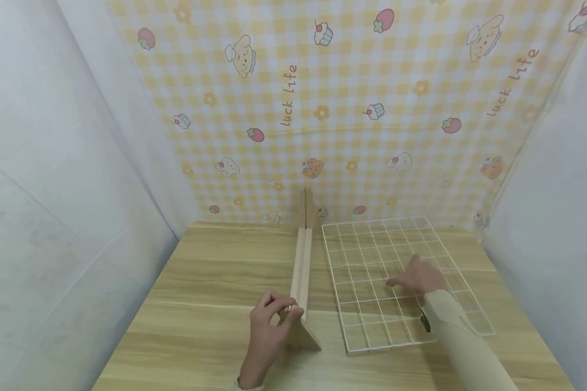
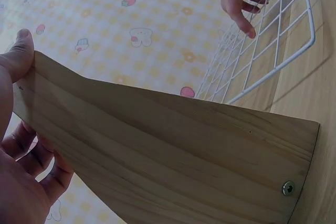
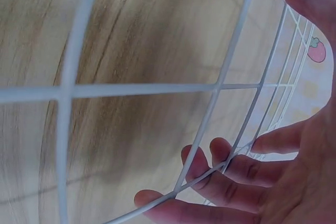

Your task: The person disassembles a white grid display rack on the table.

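Note:
My left hand [image 1: 269, 328] pinches the upper end of a flat wooden end piece [image 2: 173, 140] between thumb and fingers. A slim wooden rail [image 1: 301, 266] runs from this piece to a matching upright end piece [image 1: 306, 209] at the back. A bolt head [image 2: 288, 188] shows low on the near piece. To the right is a white wire grid panel [image 1: 376, 271], apparently raised a little off the table. My right hand [image 1: 416, 276] is spread over the grid, with its thumb and fingertips at the wires [image 3: 147, 89] as it holds the panel.
The wood-grain table [image 1: 215, 271] lies under everything. A yellow checked cloth [image 1: 352, 81] with cartoon prints hangs behind it. Pale sheets stand at the left [image 1: 68, 190] and right [image 1: 548, 217].

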Available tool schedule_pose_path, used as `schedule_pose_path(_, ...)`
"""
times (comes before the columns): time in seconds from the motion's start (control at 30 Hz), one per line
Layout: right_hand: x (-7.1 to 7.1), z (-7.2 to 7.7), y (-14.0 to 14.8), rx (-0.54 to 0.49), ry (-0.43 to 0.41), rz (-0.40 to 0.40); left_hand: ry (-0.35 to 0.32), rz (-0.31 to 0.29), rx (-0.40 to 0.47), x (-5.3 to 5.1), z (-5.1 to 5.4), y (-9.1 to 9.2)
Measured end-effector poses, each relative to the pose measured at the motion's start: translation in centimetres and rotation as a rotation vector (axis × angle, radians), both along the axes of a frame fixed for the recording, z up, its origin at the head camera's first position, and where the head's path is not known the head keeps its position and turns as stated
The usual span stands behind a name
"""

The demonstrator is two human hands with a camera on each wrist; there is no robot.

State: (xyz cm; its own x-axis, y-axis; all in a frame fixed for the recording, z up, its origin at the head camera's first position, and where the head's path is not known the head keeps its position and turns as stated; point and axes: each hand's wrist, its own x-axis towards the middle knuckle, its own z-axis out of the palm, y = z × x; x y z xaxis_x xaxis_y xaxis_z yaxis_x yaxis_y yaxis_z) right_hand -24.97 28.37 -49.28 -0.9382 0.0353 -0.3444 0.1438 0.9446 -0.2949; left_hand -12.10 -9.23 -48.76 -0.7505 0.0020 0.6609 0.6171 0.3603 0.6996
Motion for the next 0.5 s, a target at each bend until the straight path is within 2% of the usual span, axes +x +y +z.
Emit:
schedule_pose_path(0.13,0.1,-0.1,-0.2,-0.010,-0.028,0.006,-0.015,0.013,0.001,-0.5,0.0,0.1)
schedule_pose_path(0.33,0.1,-0.3,-1.1,0.000,-0.026,0.003,0.039,0.032,-0.014,-1.1,0.0,0.3)
schedule_pose_path(0.5,-0.1,-0.6,-1.9,0.035,-0.032,0.005,0.035,0.041,-0.018,-1.3,0.1,0.2)
